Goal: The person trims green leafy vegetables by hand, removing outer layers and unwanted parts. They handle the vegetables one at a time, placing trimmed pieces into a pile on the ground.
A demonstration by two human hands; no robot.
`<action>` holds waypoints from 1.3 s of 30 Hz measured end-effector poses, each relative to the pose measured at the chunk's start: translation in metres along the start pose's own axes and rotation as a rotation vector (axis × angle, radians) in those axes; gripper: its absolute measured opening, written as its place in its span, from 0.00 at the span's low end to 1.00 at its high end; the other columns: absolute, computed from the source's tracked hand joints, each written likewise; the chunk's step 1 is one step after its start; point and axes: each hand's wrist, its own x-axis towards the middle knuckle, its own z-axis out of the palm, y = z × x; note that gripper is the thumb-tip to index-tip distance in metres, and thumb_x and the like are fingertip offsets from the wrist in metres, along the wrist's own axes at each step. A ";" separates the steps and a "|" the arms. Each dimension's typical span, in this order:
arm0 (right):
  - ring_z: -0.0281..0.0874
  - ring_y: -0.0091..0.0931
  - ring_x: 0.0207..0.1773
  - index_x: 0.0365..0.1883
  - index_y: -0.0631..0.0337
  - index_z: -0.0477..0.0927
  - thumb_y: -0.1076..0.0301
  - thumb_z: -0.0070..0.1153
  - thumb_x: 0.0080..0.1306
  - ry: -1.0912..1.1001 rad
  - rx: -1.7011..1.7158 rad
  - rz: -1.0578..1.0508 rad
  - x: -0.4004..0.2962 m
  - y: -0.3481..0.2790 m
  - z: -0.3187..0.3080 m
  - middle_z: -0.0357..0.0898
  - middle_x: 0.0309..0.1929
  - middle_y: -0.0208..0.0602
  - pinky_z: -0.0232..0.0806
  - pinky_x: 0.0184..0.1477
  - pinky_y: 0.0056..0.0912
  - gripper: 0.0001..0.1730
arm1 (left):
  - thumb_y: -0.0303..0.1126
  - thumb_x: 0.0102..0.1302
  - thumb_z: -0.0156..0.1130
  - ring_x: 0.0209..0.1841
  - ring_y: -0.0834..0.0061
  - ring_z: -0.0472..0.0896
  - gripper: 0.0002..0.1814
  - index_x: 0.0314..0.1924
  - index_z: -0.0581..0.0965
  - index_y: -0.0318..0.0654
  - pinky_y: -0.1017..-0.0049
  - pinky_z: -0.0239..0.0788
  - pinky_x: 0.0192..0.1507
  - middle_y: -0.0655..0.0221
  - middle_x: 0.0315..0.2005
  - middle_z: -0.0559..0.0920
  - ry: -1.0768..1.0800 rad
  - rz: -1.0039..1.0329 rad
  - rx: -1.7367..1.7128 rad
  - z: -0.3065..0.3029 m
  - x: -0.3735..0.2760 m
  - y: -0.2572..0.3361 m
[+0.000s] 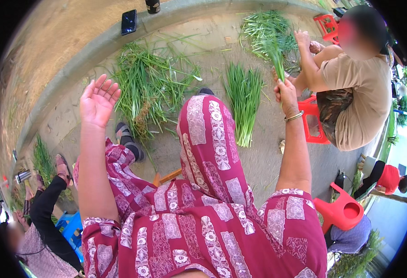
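Note:
My right hand [285, 93] is closed around the lower end of a small bunch of green leafy stalks [276, 60], raised with its leaves pointing away from me. Palm up and fingers apart, my left hand [100, 101] holds nothing. It hovers left of a loose, tangled heap of long green stalks [144, 80] on the pavement. A neat bundle of stalks [244, 104] lies between my right knee and right forearm, its pale ends towards me. Farther off on the right lies another pile of greens [267, 29], partly behind the raised bunch.
A concrete kerb [64, 73] curves along the far side, with a phone [129, 22] and a dark cup [153, 5] on it. At right, a person [360, 90] sits on a red plastic stool [311, 118]. Another person sits at lower left near a blue stool [72, 229]. A red chair [342, 208] stands at lower right.

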 end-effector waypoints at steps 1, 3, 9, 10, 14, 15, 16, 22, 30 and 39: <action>0.59 0.14 0.12 0.39 0.60 0.71 0.64 0.43 0.65 0.045 0.019 -0.043 -0.004 0.002 0.008 0.68 0.18 0.26 0.55 0.12 0.18 0.10 | 0.38 0.66 0.44 0.44 0.62 0.75 0.18 0.47 0.71 0.33 0.61 0.64 0.51 0.62 0.37 0.78 -0.009 -0.008 0.005 -0.002 0.001 -0.001; 0.61 0.15 0.14 0.40 0.60 0.71 0.64 0.44 0.65 0.071 0.036 -0.037 -0.003 0.035 0.017 0.70 0.20 0.28 0.58 0.14 0.18 0.10 | 0.38 0.66 0.44 0.44 0.62 0.75 0.18 0.48 0.71 0.33 0.61 0.63 0.52 0.62 0.37 0.78 -0.004 -0.017 0.007 -0.004 0.001 -0.002; 0.68 0.24 0.17 0.38 0.61 0.70 0.65 0.44 0.64 -0.029 0.084 0.636 -0.028 0.217 0.008 0.71 0.22 0.34 0.66 0.18 0.33 0.10 | 0.38 0.67 0.43 0.45 0.63 0.74 0.18 0.49 0.71 0.33 0.61 0.62 0.53 0.62 0.38 0.78 -0.040 -0.089 0.022 0.002 0.006 -0.011; 0.69 0.25 0.17 0.37 0.62 0.71 0.65 0.42 0.65 0.058 0.079 0.784 -0.041 0.223 0.015 0.72 0.23 0.34 0.68 0.19 0.34 0.10 | 0.38 0.67 0.43 0.45 0.63 0.74 0.18 0.49 0.71 0.33 0.61 0.62 0.53 0.62 0.38 0.78 -0.039 -0.092 0.028 0.002 0.004 -0.010; 0.71 0.26 0.19 0.37 0.61 0.70 0.63 0.43 0.64 0.072 0.115 0.800 -0.057 0.250 0.013 0.73 0.25 0.35 0.70 0.22 0.36 0.11 | 0.38 0.67 0.43 0.45 0.63 0.74 0.18 0.49 0.71 0.33 0.62 0.62 0.53 0.62 0.38 0.78 -0.002 -0.096 0.043 0.003 0.002 -0.012; 0.71 0.26 0.20 0.38 0.61 0.70 0.62 0.44 0.64 0.079 0.149 0.764 -0.057 0.249 0.012 0.73 0.26 0.36 0.70 0.22 0.36 0.11 | 0.38 0.67 0.44 0.45 0.63 0.74 0.18 0.49 0.71 0.33 0.62 0.63 0.53 0.62 0.38 0.78 -0.003 -0.098 0.046 0.004 0.002 -0.012; 0.72 0.26 0.21 0.38 0.61 0.70 0.62 0.45 0.64 0.085 0.183 0.728 -0.058 0.249 0.012 0.74 0.26 0.36 0.70 0.23 0.36 0.11 | 0.38 0.67 0.44 0.45 0.63 0.74 0.18 0.49 0.71 0.33 0.62 0.63 0.53 0.62 0.38 0.78 -0.003 -0.099 0.050 0.005 0.002 -0.013; 0.73 0.24 0.24 0.44 0.60 0.68 0.64 0.50 0.61 0.108 0.077 0.697 -0.054 0.250 0.006 0.75 0.28 0.35 0.63 0.23 0.34 0.14 | 0.38 0.67 0.44 0.45 0.63 0.75 0.17 0.48 0.71 0.33 0.62 0.63 0.53 0.62 0.37 0.78 -0.019 -0.118 0.047 0.008 0.004 -0.018; 0.72 0.26 0.34 0.40 0.56 0.72 0.62 0.48 0.60 0.128 -0.111 0.679 -0.049 0.269 0.010 0.76 0.33 0.31 0.64 0.32 0.41 0.12 | 0.38 0.67 0.43 0.46 0.62 0.74 0.18 0.48 0.71 0.32 0.62 0.63 0.53 0.61 0.38 0.78 -0.061 -0.138 0.046 0.005 0.004 -0.018; 0.71 0.30 0.43 0.46 0.55 0.73 0.59 0.52 0.56 0.242 -0.229 0.707 -0.050 0.263 0.006 0.74 0.42 0.34 0.64 0.42 0.43 0.20 | 0.38 0.67 0.45 0.45 0.62 0.74 0.18 0.48 0.71 0.32 0.62 0.63 0.52 0.61 0.38 0.78 -0.022 -0.118 0.053 0.011 0.000 -0.016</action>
